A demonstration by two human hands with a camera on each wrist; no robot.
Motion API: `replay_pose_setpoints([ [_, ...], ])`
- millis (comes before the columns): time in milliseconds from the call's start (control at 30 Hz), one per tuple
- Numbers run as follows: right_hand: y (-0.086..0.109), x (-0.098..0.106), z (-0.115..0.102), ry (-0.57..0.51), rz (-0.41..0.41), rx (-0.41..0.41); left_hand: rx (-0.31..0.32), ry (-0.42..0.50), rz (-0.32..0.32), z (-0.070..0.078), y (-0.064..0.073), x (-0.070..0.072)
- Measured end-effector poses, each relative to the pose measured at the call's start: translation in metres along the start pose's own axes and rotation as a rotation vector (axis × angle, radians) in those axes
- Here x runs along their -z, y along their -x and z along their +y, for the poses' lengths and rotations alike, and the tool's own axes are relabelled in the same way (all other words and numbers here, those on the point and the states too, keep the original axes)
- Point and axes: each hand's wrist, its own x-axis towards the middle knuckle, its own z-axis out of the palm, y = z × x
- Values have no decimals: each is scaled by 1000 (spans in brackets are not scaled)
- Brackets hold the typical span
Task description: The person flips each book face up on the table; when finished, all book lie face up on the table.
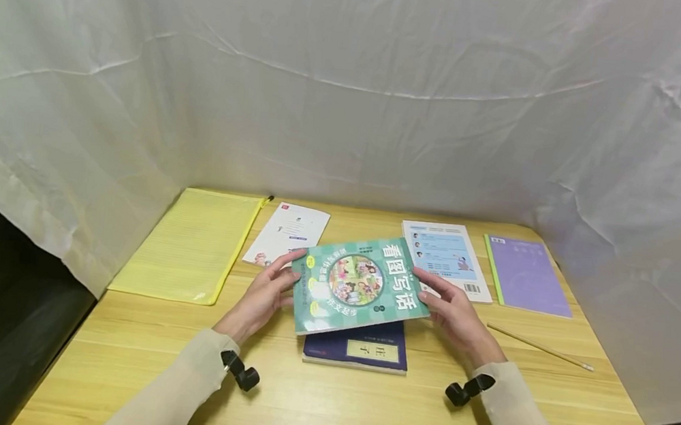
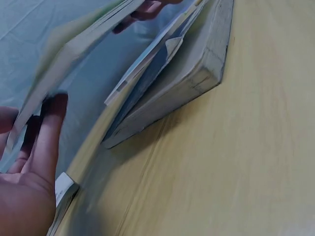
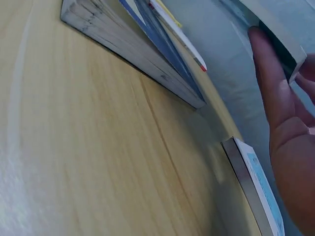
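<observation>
Both hands hold a green picture-covered book (image 1: 356,281) by its short ends, tilted and raised above the table. My left hand (image 1: 261,294) grips the left end, thumb on the cover and fingers beneath, as the left wrist view shows. At the opposite end, my right hand (image 1: 456,317) grips it in the same way. Under it, a thick dark blue book (image 1: 373,352) lies on the table, partly hidden. The wrist views show a gap between the raised book and the thick book (image 2: 182,93), with a thin, pale-edged item (image 3: 179,37) above the latter's cover.
A yellow zip pouch (image 1: 192,243) lies at the left, beside a white booklet (image 1: 290,228). Towards the right are a white-and-blue book (image 1: 450,254), a purple notebook (image 1: 525,275) and a pencil (image 1: 540,346). White cloth (image 1: 361,125) hangs around the wooden table's back and sides.
</observation>
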Motion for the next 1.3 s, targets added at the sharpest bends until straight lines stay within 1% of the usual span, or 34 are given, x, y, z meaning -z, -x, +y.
replay_pose_setpoints([
  [100,0,0,2,-20,64,-21,7,-21,14,0,-1,0],
  [200,0,0,3,-50,103,-19,12,-39,7,-2,-1,-1],
  [267,1,1,3,-68,89,-9,13,-44,4,-2,-1,-1],
  [367,3,1,2,-111,34,4,14,-40,8,-3,-1,0],
  [500,5,2,1,-163,-19,3,12,-65,10,-3,0,1],
  [600,4,2,1,-183,1,13,12,-88,19,-2,1,2],
  [667,3,2,2,-191,36,29,13,-84,18,-2,2,2],
  [767,1,3,3,-224,112,40,14,-72,-21,-2,3,1],
  [867,-1,3,4,-225,170,33,30,-68,-87,-2,4,2],
  [933,-1,3,5,-201,178,29,46,-62,-126,-2,4,2],
  [1000,-2,1,5,-155,173,30,61,-48,-153,-2,5,3],
  [1133,-3,-1,4,-81,152,31,74,-5,-177,-2,6,3],
  [1200,-3,-3,2,-70,162,24,71,8,-189,-2,6,3],
  [1300,-4,-4,3,-62,199,26,72,-5,-218,-3,7,4],
])
